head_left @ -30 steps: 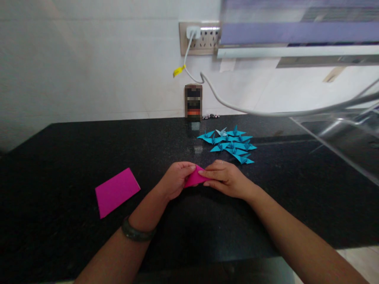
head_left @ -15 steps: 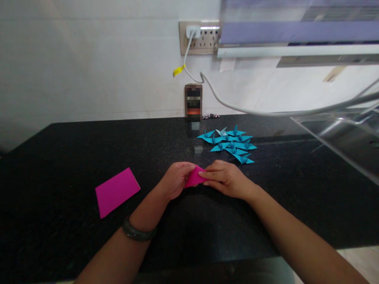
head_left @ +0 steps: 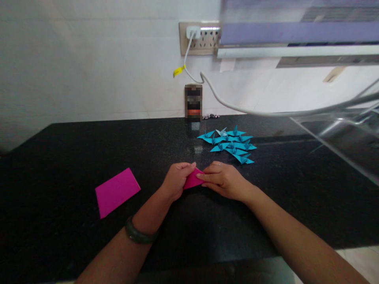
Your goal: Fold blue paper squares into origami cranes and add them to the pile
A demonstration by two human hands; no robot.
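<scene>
Between my two hands is a small folded piece of pink origami paper [head_left: 192,180], just above or on the black countertop. My left hand [head_left: 175,179] pinches its left side, with the thumb along the top edge. The fingers of my right hand [head_left: 223,178] press on its right corner, and that corner is partly hidden beneath them. Off to the left lies a flat stack of pink paper [head_left: 117,192]. Beyond my right hand sits a group of several blue paper cranes [head_left: 233,146], with a paler crane [head_left: 221,132] at the back.
The black countertop [head_left: 74,157] runs up to a white tiled wall. A phone-like object [head_left: 193,102], pixelated, leans on the wall. A white cable [head_left: 225,103] hangs from the power socket [head_left: 204,39]. At the right is a metal sink [head_left: 355,138].
Both hands have shifted only slightly. My left thumb has moved a little, and the pink paper sits slightly lower and further left between my fingers.
</scene>
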